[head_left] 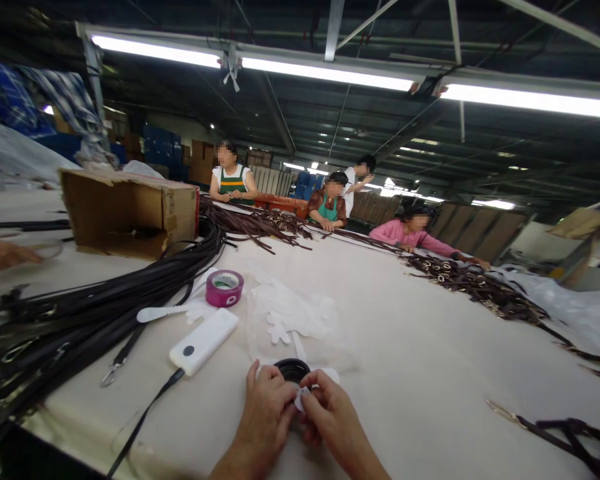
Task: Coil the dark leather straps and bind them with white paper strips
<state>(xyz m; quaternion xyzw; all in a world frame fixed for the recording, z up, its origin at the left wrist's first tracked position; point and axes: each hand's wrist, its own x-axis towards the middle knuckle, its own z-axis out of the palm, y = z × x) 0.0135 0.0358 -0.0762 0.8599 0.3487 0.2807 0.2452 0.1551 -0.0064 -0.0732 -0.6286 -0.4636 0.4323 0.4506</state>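
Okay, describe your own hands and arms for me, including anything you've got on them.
Both my left hand and right hand are bare: no gloves, and no watch or bracelet shows. No sleeve is visible on the forearms, which the picture's lower edge cuts off. I see no rings, though some fingers are partly hidden.

Two bare hands, bare forearms.
Left hand (269,405) and right hand (329,405) ungloved; wrists uncovered, slim tapering fingers. Nail detail too small.
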